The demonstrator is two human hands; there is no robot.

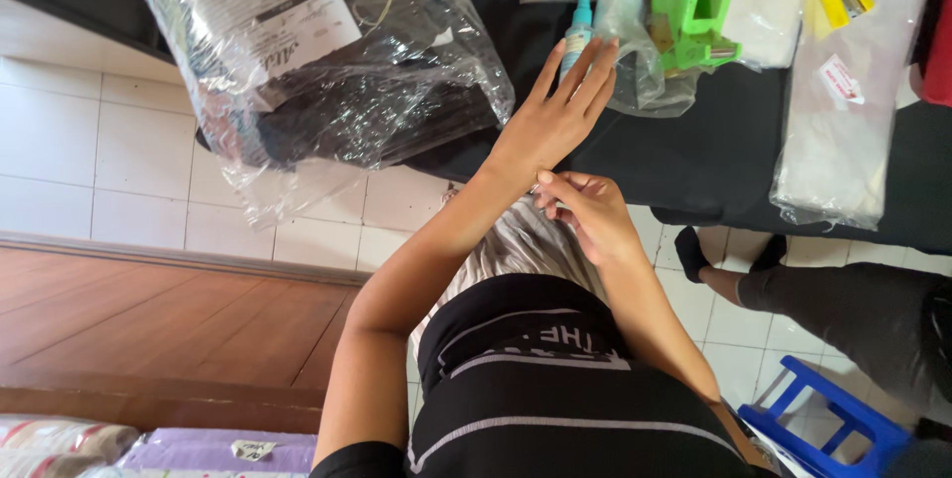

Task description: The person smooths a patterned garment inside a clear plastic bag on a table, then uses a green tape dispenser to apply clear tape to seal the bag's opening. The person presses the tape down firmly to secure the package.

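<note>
Left hand (557, 113) flat, fingers spread, empty, at tabletop (684, 156) front edge by spray bottle (577, 34); right hand (585, 208) pinches left wrist.

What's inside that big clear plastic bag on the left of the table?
The clear plastic bag holds dark folded fabric with a white printed sheet on top. What lies beneath the fabric is hidden.

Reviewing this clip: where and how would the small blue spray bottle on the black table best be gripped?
Probably around the spray bottle's slim body, from the near side. The left hand's fingers already reach it there, while a crinkled clear bag crowds its right side.
</note>
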